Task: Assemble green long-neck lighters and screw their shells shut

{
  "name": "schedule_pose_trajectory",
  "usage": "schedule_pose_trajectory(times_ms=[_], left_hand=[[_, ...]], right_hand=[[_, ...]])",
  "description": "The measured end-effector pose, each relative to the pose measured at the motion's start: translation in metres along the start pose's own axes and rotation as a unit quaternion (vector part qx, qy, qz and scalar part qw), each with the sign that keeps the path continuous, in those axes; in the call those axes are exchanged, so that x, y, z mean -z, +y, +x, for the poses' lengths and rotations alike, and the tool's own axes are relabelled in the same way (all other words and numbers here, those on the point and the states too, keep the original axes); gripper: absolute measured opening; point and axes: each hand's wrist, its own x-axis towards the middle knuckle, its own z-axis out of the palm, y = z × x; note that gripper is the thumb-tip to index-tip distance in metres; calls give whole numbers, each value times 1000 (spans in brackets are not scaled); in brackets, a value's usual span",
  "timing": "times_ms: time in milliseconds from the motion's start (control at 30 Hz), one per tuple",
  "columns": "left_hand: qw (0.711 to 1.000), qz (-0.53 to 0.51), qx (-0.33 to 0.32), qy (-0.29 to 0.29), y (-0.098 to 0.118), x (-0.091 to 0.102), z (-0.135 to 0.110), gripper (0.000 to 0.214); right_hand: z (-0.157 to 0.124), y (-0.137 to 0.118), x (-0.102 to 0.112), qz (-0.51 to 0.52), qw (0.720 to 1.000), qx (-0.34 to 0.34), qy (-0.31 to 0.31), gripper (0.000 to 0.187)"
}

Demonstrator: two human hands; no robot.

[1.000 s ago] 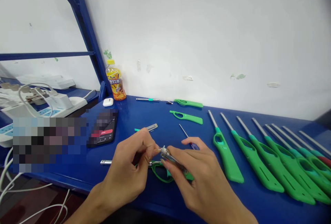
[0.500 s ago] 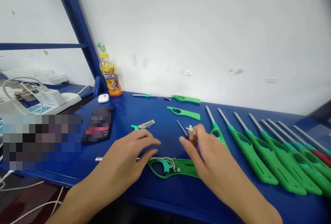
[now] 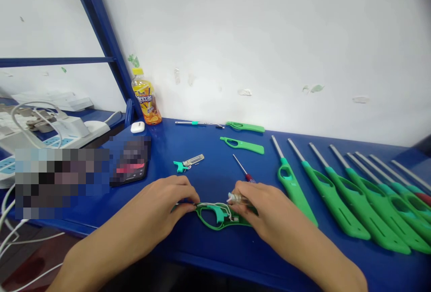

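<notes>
An opened green lighter shell half (image 3: 215, 217) with a teal trigger and thin wires lies on the blue table (image 3: 208, 247) near its front edge. My left hand (image 3: 161, 211) rests on the table at the shell's left end, fingers curled and pinched over the metal tube there. My right hand (image 3: 266, 211) lies over the shell's right part and grips a small clear gas cartridge (image 3: 235, 198) with a metal tip, held just above the shell.
A red-handled screwdriver (image 3: 244, 171) lies behind my right hand. A row of several green lighters (image 3: 340, 193) fills the right side. Loose green shell halves (image 3: 244, 145), a teal-and-clear part (image 3: 187, 162), a phone (image 3: 133, 166), a white earbud case (image 3: 137, 126) and an orange drink bottle (image 3: 145, 99) lie farther back.
My right hand brought the clear cartridge from beside the screwdriver back down onto the shell. My left hand slid right and closed on the shell's left end.
</notes>
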Motion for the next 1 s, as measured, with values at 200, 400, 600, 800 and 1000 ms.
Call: schedule_pose_trajectory(times_ms=[200,400,600,800,1000], left_hand=[[1000,-2,-1,0,-2,-2,0,29],[999,4,-20,-40,5,1,-2,44],[998,28,-34,-49,7,4,-2,54],[997,43,-23,-63,6,2,-3,60],[996,59,-30,-64,7,2,0,63]], right_hand=[[0,0,1,-3,999,31,10,35],[3,2,0,-2,996,72,55,36],[5,2,-3,-12,994,83,63,37],[6,-1,-5,-6,994,87,73,38],[7,-5,-9,-27,986,114,118,40]])
